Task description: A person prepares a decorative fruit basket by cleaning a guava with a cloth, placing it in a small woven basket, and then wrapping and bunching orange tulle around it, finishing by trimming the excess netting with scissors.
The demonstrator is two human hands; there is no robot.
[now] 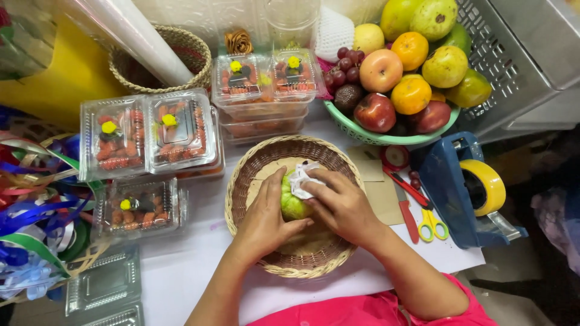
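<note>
So a green fruit [294,205] is being held down inside a round wicker basket [254,163] that sits on the white counter [199,265]. The left hand [266,218] is cupped around the fruit's left side, fingers wrapped against it. The right hand [342,204] is pressed on top, fingers pinched together on a bit of white foam netting [305,176] that's laid over the upper part of the fruit. Just behind the basket, clear plastic boxes of red berries [266,81] are stacked, with more of them [151,133] off to the left. A green bowl piled with mixed fruit [399,66] is seen at the back right, and a blue tape dispenser [465,187] plus yellow-handled scissors [423,208] are parked on the right. Ribbons [33,205] are heaped at the left edge.
</note>
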